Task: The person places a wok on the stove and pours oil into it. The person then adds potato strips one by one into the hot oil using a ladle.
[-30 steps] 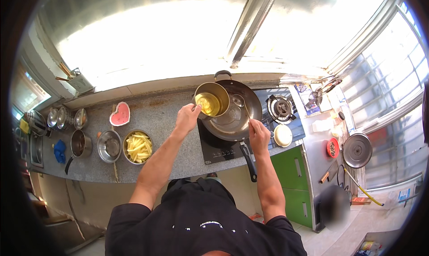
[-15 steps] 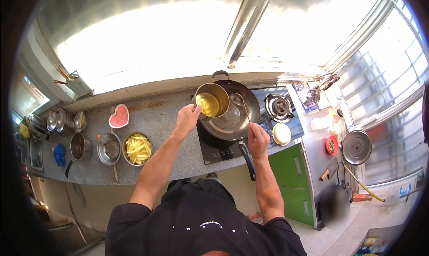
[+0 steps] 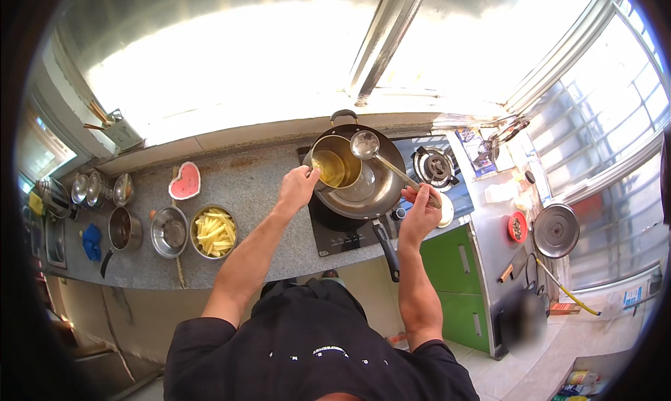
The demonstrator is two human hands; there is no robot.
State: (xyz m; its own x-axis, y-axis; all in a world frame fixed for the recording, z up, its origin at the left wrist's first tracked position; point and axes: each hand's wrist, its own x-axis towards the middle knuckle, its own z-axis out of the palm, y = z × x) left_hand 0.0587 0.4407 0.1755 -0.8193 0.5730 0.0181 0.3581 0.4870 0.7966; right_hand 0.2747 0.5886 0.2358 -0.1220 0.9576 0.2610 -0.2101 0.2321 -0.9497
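My left hand (image 3: 298, 188) grips the edge of a metal pot (image 3: 338, 144) that has yellow oil (image 3: 328, 169) in it. The pot is held over the left part of a dark wok (image 3: 386, 184). In my right hand (image 3: 420, 216) is the handle of a ladle (image 3: 364, 145), its round bowl raised beside the pot's right rim. A shiny patch of clear liquid shows in the wok's bottom, partly hidden by the pot. The wok stands on a black induction cooktop (image 3: 337, 240), with its long handle pointing toward me.
Left on the grey counter (image 3: 269, 167) are a bowl of cut potato sticks (image 3: 215, 233), an empty steel bowl (image 3: 170, 232), a saucepan (image 3: 124, 227) and a pink heart-shaped dish (image 3: 185, 181). To the right are a gas burner (image 3: 434, 167), a red bowl (image 3: 517, 227) and a frying pan (image 3: 556, 230).
My right hand has lifted the ladle up out of the wok, its handle now slanting down to the right. The pot has shifted slightly right and stays over the wok.
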